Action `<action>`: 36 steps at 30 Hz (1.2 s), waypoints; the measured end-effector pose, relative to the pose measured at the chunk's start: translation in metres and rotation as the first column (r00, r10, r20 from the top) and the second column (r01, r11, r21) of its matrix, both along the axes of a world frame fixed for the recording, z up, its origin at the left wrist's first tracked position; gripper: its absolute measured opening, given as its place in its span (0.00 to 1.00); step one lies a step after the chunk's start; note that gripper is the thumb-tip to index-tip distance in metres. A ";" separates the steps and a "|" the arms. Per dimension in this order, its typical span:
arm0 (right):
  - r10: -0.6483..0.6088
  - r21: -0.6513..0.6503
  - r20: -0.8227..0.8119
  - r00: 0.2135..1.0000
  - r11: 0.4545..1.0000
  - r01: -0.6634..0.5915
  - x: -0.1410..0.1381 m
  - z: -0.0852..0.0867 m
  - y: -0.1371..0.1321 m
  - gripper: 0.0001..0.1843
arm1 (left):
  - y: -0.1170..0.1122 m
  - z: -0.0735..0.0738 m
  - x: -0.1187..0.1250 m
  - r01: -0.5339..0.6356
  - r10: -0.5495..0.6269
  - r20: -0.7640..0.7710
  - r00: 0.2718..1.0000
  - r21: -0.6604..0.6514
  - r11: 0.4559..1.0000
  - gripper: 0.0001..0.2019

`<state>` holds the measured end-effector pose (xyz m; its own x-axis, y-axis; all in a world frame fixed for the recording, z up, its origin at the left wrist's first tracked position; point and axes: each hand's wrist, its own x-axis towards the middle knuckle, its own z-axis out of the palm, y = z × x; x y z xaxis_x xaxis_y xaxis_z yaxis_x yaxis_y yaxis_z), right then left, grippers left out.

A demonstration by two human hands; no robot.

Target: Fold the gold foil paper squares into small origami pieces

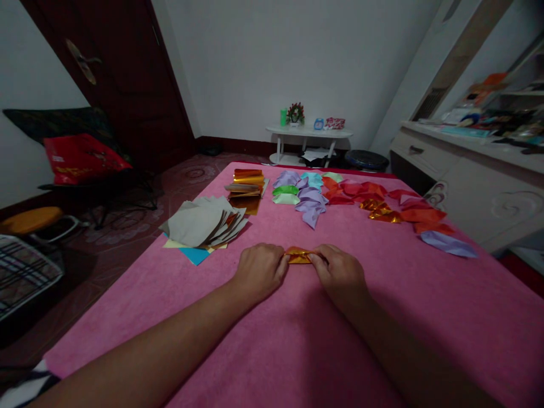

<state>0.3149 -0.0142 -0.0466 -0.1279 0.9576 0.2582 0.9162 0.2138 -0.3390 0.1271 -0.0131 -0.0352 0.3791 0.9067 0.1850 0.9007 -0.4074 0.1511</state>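
Note:
A small folded piece of shiny gold-orange paper [298, 256] lies on the pink cloth of the table [382, 328]. My left hand [260, 270] pinches its left end with curled fingers. My right hand [340, 275] pinches its right end the same way. Both hands rest on the cloth near the middle of the table. Part of the paper is hidden under the fingers.
A fanned stack of paper sheets [204, 225] lies at the left, with gold foil sheets [247, 184] behind it. Several folded paper pieces in purple [311, 203], green, red [361, 191] and gold stretch across the far side. A white cabinet [476, 187] stands at the right.

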 end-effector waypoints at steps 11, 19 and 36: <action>-0.020 0.001 0.277 0.961 1.000 0.020 -0.008 0.008 -0.007 0.18 | 0.001 -0.001 -0.002 0.006 -0.005 0.042 0.999 -0.041 0.999 0.27; -0.024 0.029 0.296 0.955 0.999 0.016 -0.012 0.008 -0.009 0.21 | -0.005 -0.004 0.006 0.101 -0.097 0.088 0.991 -0.032 0.994 0.27; 0.066 0.031 0.183 0.981 0.997 -0.073 -0.006 0.004 -0.012 0.24 | 0.000 -0.008 0.003 0.058 -0.017 0.468 0.884 -0.073 0.996 0.24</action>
<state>0.3087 -0.0261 -0.0429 -0.2422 0.9347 0.2601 0.9441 0.2889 -0.1590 0.1296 -0.0131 -0.0431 0.3018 0.9132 0.2740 0.7019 -0.4073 0.5844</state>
